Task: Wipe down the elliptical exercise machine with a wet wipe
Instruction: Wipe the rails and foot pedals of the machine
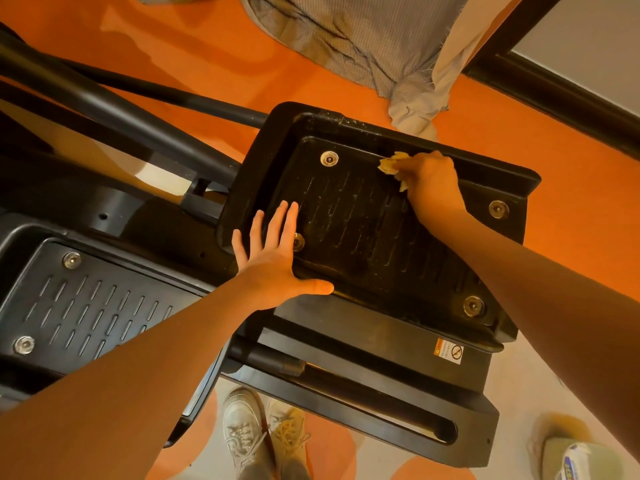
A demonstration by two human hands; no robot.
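The elliptical's right foot pedal (pixel 360 230) is a black ribbed tray with silver bolts, and it fills the middle of the view. My right hand (pixel 433 185) grips a crumpled wet wipe (pixel 391 164) against the pedal's far inner edge. My left hand (pixel 277 251) lies flat with fingers spread on the pedal's near left rim. The ribbed surface looks damp and streaked. The left pedal (pixel 83 299) sits lower at the left.
Black machine tubes (pixel 114 109) run across the upper left over an orange floor. A grey cloth (pixel 363 39) hangs at the top. The base rail (pixel 363 386) lies below the pedal. My shoes (pixel 263 434) stand near it, and a wipe pack (pixel 575 462) shows bottom right.
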